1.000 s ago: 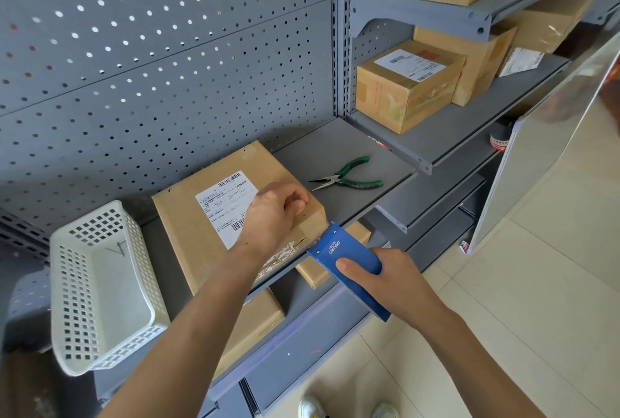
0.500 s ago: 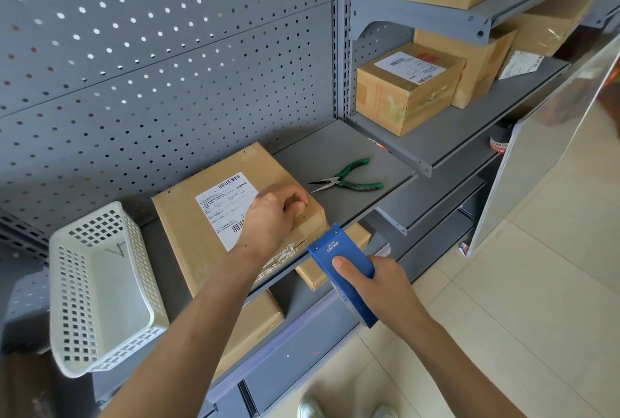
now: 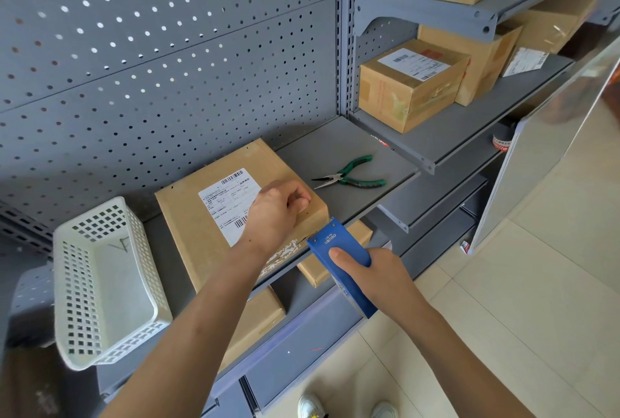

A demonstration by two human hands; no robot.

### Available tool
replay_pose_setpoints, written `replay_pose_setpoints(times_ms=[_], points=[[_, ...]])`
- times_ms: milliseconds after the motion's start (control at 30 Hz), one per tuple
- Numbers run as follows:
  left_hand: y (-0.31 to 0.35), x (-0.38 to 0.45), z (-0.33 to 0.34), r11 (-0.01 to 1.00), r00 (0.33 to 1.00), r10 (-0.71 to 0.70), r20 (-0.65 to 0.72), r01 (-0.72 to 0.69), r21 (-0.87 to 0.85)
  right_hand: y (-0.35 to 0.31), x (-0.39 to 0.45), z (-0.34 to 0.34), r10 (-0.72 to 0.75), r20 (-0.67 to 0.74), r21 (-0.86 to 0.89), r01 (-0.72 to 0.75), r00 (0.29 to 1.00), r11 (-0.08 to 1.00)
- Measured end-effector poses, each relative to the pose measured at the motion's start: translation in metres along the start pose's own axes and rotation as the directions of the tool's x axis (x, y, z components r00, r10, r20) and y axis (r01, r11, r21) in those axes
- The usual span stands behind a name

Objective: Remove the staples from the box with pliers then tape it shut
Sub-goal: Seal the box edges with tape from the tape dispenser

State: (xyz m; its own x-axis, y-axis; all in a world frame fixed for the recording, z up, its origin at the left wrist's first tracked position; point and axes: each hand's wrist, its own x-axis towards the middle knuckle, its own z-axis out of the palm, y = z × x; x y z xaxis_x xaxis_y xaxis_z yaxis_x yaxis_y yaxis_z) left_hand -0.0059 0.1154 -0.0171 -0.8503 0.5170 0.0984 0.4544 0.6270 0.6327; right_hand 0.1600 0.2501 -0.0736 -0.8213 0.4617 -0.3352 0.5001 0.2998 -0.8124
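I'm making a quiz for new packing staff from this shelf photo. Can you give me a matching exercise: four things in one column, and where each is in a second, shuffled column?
Things:
1. pliers
2. tape dispenser
3. white basket
4. left hand

Places:
A. pressing on top of the labelled box
B. lying loose on the grey shelf, right of that box
C. held in the right hand at the box's near edge
D. left of the box

Pairs: 1-B, 2-C, 3-D, 4-A
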Motion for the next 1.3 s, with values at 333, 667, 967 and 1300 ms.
replay_pose_setpoints(times_ms=[333,667,967,1300], points=[[-0.003,0.000,0.002,1.000,1.000,-0.008,0.001,0.008,0.003,-0.006,0.010,0.006,0.054,0.008,-0.051,-0.053,0.999,0.997],[-0.007,-0.001,0.004,0.997,0.997,0.068,-0.039,-0.066,0.040,-0.007,0.015,0.008,0.082,0.010,-0.030,-0.082,0.997,0.996],[-0.007,-0.001,0.003,0.992,0.994,0.110,-0.006,-0.109,0.056,-0.016,0.015,0.003,0.105,0.012,-0.121,-0.103,0.994,0.987],[-0.010,0.000,0.004,0.991,0.993,0.116,0.009,-0.116,0.060,-0.034,0.007,-0.004,0.115,-0.021,-0.205,-0.117,0.993,0.972]])
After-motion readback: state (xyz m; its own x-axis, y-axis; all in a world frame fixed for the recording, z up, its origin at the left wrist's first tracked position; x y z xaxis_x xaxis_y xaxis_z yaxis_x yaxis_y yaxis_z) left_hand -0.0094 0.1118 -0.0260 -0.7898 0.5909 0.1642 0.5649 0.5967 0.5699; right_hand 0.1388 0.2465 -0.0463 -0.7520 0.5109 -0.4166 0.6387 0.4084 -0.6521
